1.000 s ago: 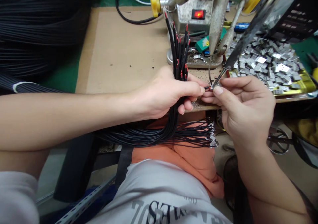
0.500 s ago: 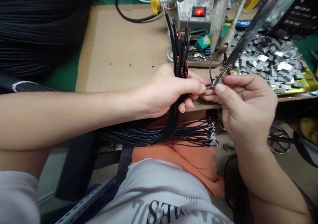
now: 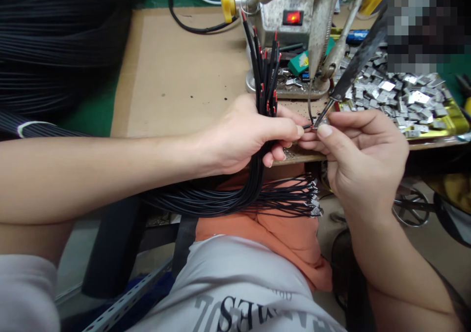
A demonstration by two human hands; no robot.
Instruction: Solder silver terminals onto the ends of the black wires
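Note:
My left hand (image 3: 246, 135) is closed around a bunch of black cables (image 3: 263, 67) whose stripped red wire ends point up. Its thumb and forefinger pinch one cable end (image 3: 306, 126), pointing right. My right hand (image 3: 368, 150) holds a small metal connector (image 3: 323, 121) between thumb and fingers, meeting that cable end; the fingers partly hide it. At this joint sits the tip of a soldering iron (image 3: 342, 86), slanting down from the upper right. A thin solder wire (image 3: 309, 107) reaches the same spot from a feed nozzle (image 3: 315, 52) above.
A yellow tray (image 3: 454, 118) heaped with metal connectors stands at the right. The soldering machine (image 3: 272, 17) has a lit red switch. Cables with connectors on their ends (image 3: 283, 197) lie across my lap. A large mass of black cable (image 3: 59, 52) fills the upper left.
Both hands keep their grips on the cable end and connector at the iron tip. The whole view has shifted slightly; little else differs.

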